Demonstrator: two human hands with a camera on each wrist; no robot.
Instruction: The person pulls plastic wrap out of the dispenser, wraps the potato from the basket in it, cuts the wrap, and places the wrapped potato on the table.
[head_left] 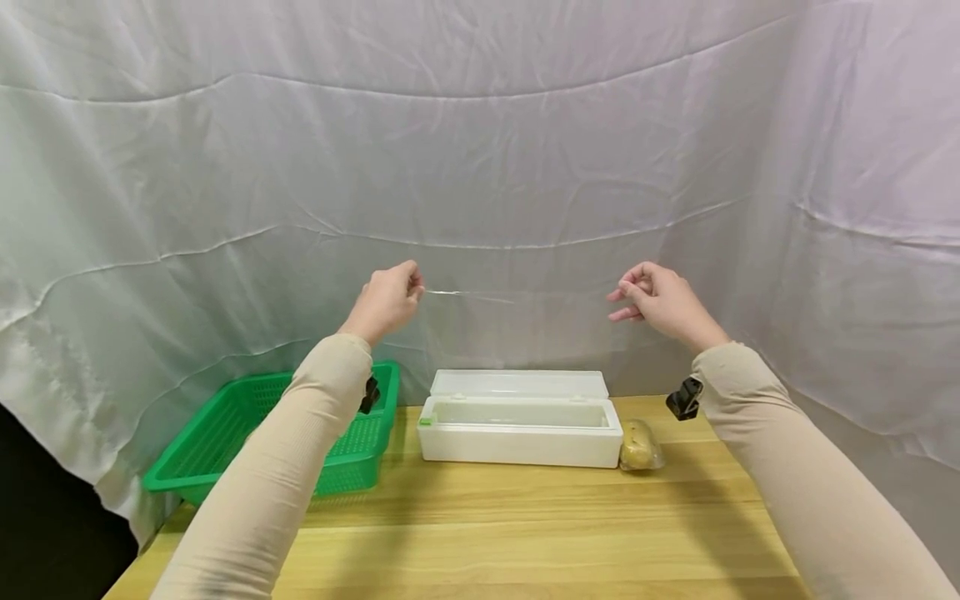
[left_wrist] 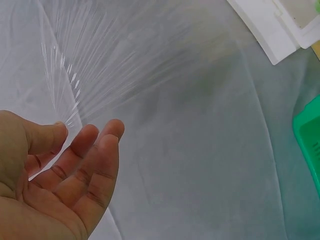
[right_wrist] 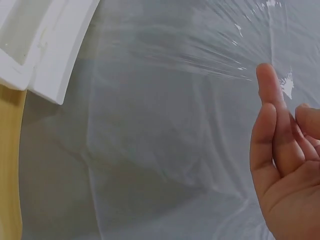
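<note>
A clear sheet of cling film (head_left: 476, 296) is stretched in the air between my two hands, creased into fans at both ends. My left hand (head_left: 387, 298) pinches one end between thumb and index finger; its other fingers are loosely bent in the left wrist view. At the other end, my right hand (head_left: 660, 302) pinches the film (right_wrist: 240, 55) with thumb and index finger, the remaining fingers extended. Below the film stands a long white box (head_left: 521, 442) with its lid raised at the back. Beside its right end lies a yellowish item (head_left: 639, 446) wrapped in clear film.
A green plastic basket (head_left: 352, 454) stands on the left of the wooden table (head_left: 480, 533), partly covered by my left forearm. A pale grey curtain (head_left: 480, 167) hangs behind the table and along its sides.
</note>
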